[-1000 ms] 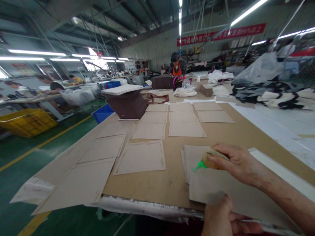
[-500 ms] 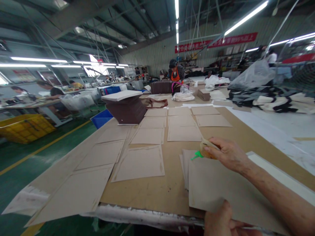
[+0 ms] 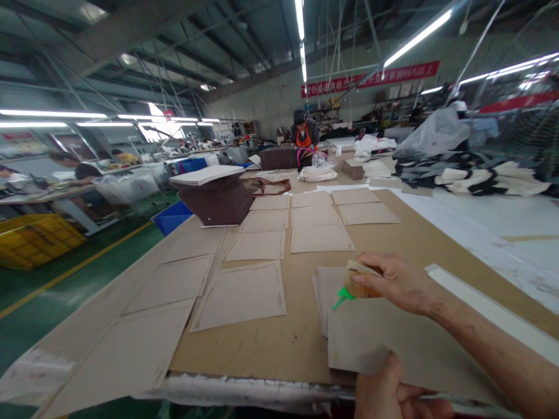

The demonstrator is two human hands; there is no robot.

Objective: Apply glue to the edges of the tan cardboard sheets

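My right hand [image 3: 397, 282] is closed around a yellowish glue bottle [image 3: 358, 280] with a green nozzle. The bottle is tilted, its tip at the left edge of a grey-beige board [image 3: 388, 331], near the far corner. Whether the tip touches the board is hard to tell. At the table's front edge my left hand [image 3: 384, 387] grips the near edge of that board, thumb on top and the other fingers partly hidden below. More boards [image 3: 322, 291] peek out under its left side. Several similar boards [image 3: 244, 294] lie in rows to the left, with streaks along their edges.
A dark brown stack [image 3: 213, 201] topped with pale sheets stands at the back left. A white strip [image 3: 489, 314] lies beyond my right forearm. A plastic bag [image 3: 432, 134] and dark and cream pieces [image 3: 476, 177] are piled back right. A co-worker [image 3: 304, 131] stands across the table.
My right hand has brought the glue bottle a little towards me, its green tip now lower along the board's left edge. My left hand keeps its hold. The view has turned slightly right.
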